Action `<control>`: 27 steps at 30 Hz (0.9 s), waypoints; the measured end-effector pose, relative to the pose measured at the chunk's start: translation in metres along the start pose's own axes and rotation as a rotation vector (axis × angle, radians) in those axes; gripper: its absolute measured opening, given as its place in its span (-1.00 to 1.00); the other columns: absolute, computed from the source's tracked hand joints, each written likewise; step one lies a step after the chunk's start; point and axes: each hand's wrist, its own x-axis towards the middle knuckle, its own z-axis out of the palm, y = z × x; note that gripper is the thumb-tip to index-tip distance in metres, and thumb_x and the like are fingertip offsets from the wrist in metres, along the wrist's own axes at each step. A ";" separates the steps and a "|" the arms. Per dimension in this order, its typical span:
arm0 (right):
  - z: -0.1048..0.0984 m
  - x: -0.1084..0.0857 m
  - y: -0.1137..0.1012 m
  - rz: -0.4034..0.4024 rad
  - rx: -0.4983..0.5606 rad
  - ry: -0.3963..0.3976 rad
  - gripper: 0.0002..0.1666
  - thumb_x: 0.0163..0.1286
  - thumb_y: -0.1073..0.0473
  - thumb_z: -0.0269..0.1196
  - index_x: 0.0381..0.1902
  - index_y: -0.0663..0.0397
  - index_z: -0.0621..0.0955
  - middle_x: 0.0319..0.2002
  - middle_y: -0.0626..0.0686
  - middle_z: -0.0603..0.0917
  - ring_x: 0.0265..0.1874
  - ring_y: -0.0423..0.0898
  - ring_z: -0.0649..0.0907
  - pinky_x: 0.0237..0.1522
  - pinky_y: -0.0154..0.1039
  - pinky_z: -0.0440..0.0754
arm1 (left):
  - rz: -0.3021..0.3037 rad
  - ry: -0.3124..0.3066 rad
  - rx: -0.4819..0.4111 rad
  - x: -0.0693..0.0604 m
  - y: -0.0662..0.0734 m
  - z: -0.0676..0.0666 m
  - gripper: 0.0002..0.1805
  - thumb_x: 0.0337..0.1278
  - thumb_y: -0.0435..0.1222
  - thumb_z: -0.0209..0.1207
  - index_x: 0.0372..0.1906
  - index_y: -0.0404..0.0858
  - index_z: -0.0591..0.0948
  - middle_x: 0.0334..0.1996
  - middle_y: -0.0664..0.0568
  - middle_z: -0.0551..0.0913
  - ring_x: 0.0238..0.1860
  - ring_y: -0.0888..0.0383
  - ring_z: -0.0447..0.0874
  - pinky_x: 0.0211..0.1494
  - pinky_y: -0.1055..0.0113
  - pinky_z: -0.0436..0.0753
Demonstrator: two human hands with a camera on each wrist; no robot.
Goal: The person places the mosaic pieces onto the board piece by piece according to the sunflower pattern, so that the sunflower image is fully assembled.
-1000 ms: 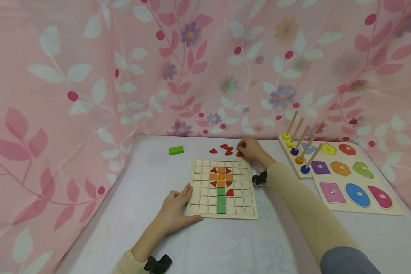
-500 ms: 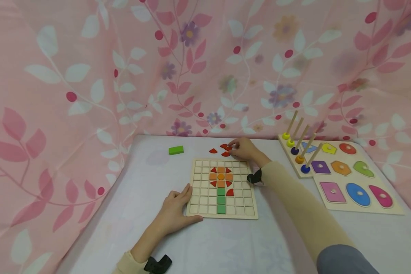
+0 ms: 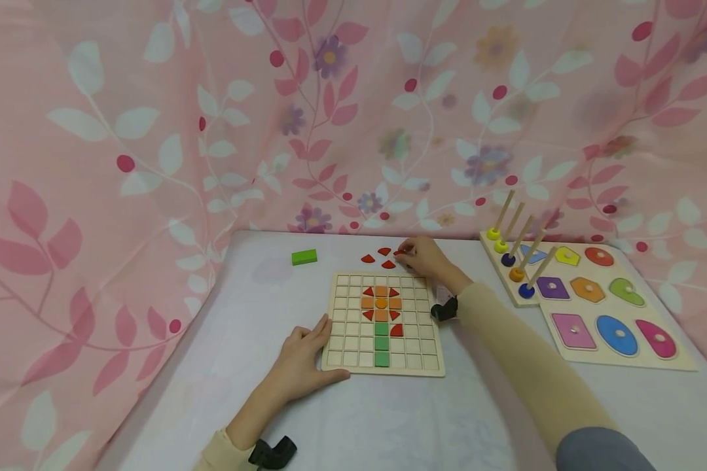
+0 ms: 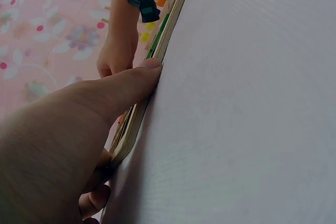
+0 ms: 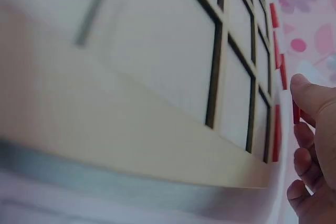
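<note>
Head view: right hand (image 3: 425, 256) has a red piece (image 3: 398, 252) pinched thumb-to-fingers, gap basically closed. The piece pokes out at the fingertips, on the hand's left side, just past the far edge of the board (image 3: 412, 345). Three loose reds (image 3: 388, 265) sit on the table (image 3: 259, 294) just left of it, and a green block (image 3: 304, 257) is further left. Left hand (image 3: 303, 356) is spread at the board's near left corner, fingers along the side, thumb at the near edge, not wrapped round anything. A pale item (image 3: 444, 294) peeks out by the right wrist; any print on it is too small to read. Peg rack (image 3: 507, 268) and shape board (image 3: 570, 330) are off to the right.

Left wrist view: thumb lies across the board's rim, other fingertips lower down near the corner. Right hand's in the background, grip hidden from here.

Right wrist view: red piece is tucked between thumb and index, mostly covered, beyond the board's rim. Red slivers of other pieces show nearby.
</note>
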 end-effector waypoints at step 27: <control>0.016 -0.156 -0.063 0.152 0.128 0.030 -0.69 0.37 0.02 0.52 -0.07 0.09 0.77 -0.33 -0.08 0.67 -0.32 -0.10 0.52 -0.29 -0.28 0.51 | -0.005 -0.005 -0.011 0.001 -0.003 0.001 0.24 -0.05 0.31 0.51 0.63 -0.26 0.29 0.69 -0.01 0.15 0.07 0.15 0.32 0.13 0.14 0.41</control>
